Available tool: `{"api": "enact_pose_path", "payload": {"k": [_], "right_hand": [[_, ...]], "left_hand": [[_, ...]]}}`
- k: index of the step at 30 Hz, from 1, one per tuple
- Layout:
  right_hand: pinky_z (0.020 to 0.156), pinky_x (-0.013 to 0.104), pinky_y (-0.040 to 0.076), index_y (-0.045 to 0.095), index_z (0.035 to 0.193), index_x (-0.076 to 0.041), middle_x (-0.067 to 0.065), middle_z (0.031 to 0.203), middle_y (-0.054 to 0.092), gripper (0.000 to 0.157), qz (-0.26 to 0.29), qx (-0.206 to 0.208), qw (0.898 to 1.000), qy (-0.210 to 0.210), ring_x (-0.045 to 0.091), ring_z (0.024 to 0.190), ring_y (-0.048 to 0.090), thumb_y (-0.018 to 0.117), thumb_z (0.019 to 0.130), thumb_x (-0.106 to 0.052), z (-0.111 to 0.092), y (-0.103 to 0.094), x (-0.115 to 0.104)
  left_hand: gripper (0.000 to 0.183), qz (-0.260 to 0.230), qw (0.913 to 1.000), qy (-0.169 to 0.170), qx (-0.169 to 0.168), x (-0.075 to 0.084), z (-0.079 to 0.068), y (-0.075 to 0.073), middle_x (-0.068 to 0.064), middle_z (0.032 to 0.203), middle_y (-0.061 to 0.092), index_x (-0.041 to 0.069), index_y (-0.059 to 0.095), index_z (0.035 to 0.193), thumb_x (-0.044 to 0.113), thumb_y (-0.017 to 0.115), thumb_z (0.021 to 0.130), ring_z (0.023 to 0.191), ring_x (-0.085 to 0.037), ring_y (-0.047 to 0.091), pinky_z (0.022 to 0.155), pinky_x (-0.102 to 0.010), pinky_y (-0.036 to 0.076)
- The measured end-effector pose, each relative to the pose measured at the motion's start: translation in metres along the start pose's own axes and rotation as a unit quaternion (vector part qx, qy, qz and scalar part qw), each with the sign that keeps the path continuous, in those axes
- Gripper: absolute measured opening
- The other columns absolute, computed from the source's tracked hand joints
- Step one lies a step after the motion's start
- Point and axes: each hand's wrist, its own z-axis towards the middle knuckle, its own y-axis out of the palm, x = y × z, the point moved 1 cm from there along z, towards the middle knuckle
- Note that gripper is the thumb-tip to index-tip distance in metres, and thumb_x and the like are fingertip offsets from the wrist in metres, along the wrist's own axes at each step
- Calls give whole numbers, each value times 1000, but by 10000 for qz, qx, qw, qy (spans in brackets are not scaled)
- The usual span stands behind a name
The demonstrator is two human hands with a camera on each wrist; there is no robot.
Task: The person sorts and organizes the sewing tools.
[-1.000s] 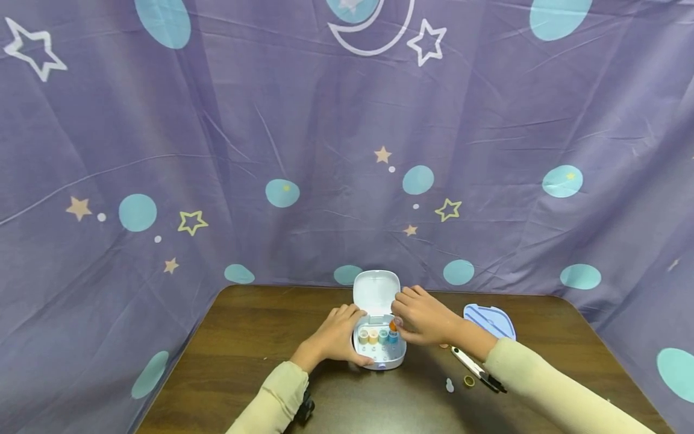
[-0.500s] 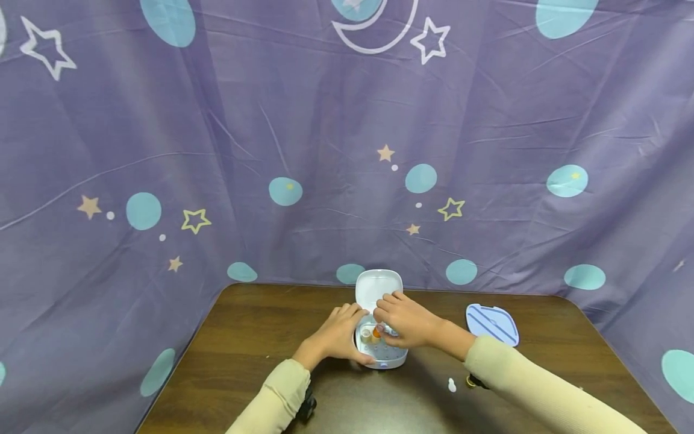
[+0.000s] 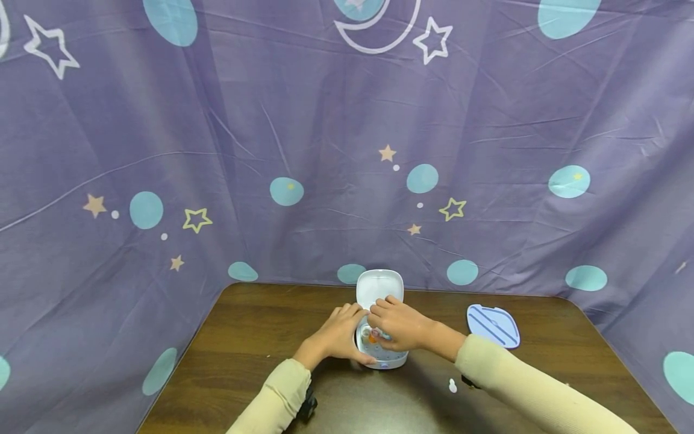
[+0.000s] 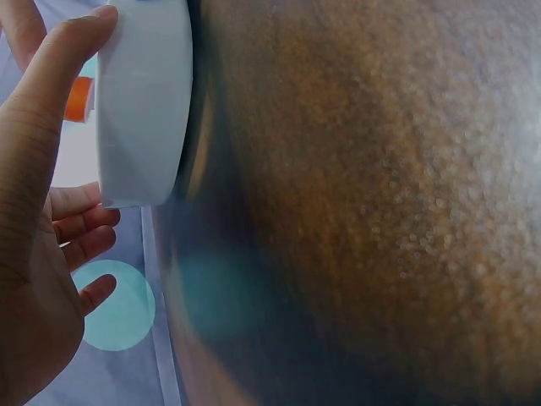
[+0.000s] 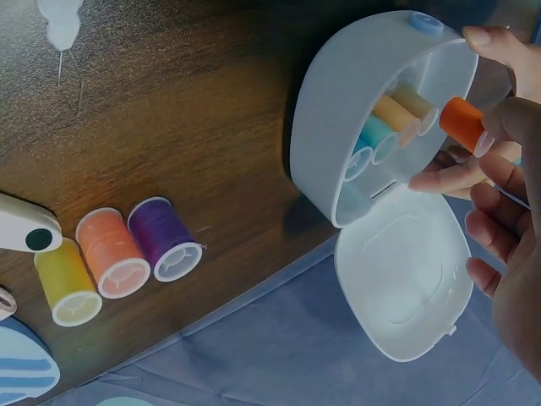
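A white sewing box (image 3: 382, 361) stands with its lid (image 5: 406, 271) swung up. My left hand (image 3: 336, 337) grips its left side, thumb at the front and fingers behind. Between thumb and fingers my right hand (image 3: 401, 325) pinches an orange thread spool (image 5: 461, 123) over the box's left part. Inside, a row holds a tan spool (image 5: 414, 103), a peach spool (image 5: 396, 117), a teal spool (image 5: 378, 139) and a light blue spool (image 5: 357, 162). In the head view my right hand hides most of that row.
Right of the box lie a yellow spool (image 5: 68, 283), a coral spool (image 5: 112, 254) and a purple spool (image 5: 165, 241), near a white-handled tool (image 5: 25, 222). A blue panel (image 3: 493, 325) lies farther right. Nearer me is a white needle threader (image 3: 452, 386).
My right hand has moved left across the box with the orange spool, from the right end of the row to the left end. My left hand keeps its grip.
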Motion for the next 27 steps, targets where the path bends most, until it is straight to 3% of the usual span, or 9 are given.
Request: {"api": "enact_pose_path", "payload": {"k": [14, 27], "right_hand": [[82, 30, 41, 63, 99, -19, -8, 97, 62, 18, 159, -615, 9979, 78, 13, 91, 52, 69, 94, -35, 8, 9, -7], [84, 33, 44, 66, 96, -19, -6, 98, 65, 17, 96, -692, 9975, 76, 15, 96, 56, 71, 92, -34, 11, 19, -14]], "left_hand": [[98, -49, 10000, -18, -35, 0, 0, -1, 4, 126, 54, 18, 52, 142, 76, 78, 67, 114, -16, 48, 105, -41, 41], [98, -145, 9998, -97, -131, -3, 1, 3, 6, 127, 52, 20, 51, 142, 76, 79, 67, 116, -15, 48, 109, -42, 39]]}}
